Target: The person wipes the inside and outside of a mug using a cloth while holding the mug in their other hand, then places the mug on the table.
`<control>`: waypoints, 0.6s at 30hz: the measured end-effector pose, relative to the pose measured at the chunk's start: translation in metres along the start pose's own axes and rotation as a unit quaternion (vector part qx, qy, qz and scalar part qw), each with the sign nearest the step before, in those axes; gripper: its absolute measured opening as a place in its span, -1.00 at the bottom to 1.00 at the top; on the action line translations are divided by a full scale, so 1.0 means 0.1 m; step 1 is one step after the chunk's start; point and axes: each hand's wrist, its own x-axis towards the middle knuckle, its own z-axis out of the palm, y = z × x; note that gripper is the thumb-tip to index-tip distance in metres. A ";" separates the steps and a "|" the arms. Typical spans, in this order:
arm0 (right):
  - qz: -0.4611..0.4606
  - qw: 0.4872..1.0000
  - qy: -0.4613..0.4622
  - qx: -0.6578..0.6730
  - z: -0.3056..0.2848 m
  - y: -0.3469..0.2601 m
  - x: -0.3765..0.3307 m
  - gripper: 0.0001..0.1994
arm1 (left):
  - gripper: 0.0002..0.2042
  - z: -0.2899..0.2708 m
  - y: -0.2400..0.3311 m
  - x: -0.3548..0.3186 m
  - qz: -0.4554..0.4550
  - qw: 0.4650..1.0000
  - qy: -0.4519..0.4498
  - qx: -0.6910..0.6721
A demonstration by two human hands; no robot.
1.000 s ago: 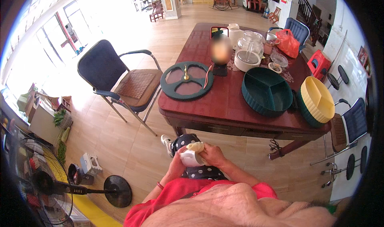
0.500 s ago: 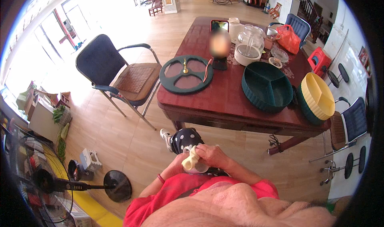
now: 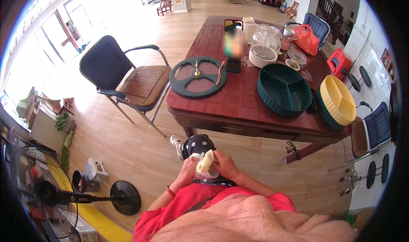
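Observation:
Low over my lap, my two hands are close together in front of my polka-dot trousers. Around a white, rounded piece (image 3: 198, 173) that looks like a small cup or roll, the fingers of my left hand (image 3: 185, 174) are closed. My right hand (image 3: 226, 166) grips a cream-coloured, curved, smooth piece (image 3: 206, 161) at its upper end. The cream piece stands tilted against the white one, and its exact kind is unclear. My fingers partly hide both.
A dark red table (image 3: 200, 110) stands ahead. On it are a green three-opening disc (image 3: 184, 90), a green divided tray (image 3: 284, 90), a yellow one (image 3: 339, 99), a glass jug (image 3: 265, 44) and a phone (image 3: 233, 26). A chair (image 3: 104, 65) and fan (image 3: 47, 193) stand left.
The cream piece has turned from lying with its loops showing to a more upright tilt. My right hand has shifted slightly, and more of the white piece shows.

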 end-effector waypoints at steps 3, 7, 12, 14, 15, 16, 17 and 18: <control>0.107 0.993 -0.002 0.058 0.01 -0.03 0.00 -0.71 | -0.73 0.02 0.03 -0.03 0.101 0.995 0.010 0.001; 0.234 0.953 -0.036 0.187 0.00 -0.06 0.00 -0.66 | -0.66 0.07 0.03 -0.01 0.213 0.977 0.033 0.007; 0.214 0.941 -0.018 0.261 0.10 0.11 -0.08 -0.67 | -0.64 0.05 -0.05 0.06 0.189 0.980 0.065 -0.007; 0.144 0.971 -0.012 0.191 0.20 0.38 -0.14 -0.69 | -0.73 0.06 -0.08 0.12 0.179 0.982 0.062 -0.016; 0.141 0.973 -0.010 0.183 0.18 0.39 -0.14 -0.69 | -0.82 0.11 -0.04 0.12 0.246 0.960 0.122 0.055; 0.206 0.952 -0.013 0.228 0.02 0.16 -0.08 -0.70 | -0.85 0.10 -0.01 0.11 0.275 0.945 0.133 0.119; 0.270 0.924 -0.015 0.271 -0.07 0.03 -0.05 -0.70 | -0.87 0.08 0.02 0.09 0.302 0.925 0.142 0.182; 0.271 0.914 -0.009 0.304 -0.08 0.04 -0.04 -0.69 | -0.89 0.06 0.05 0.09 0.328 0.900 0.150 0.244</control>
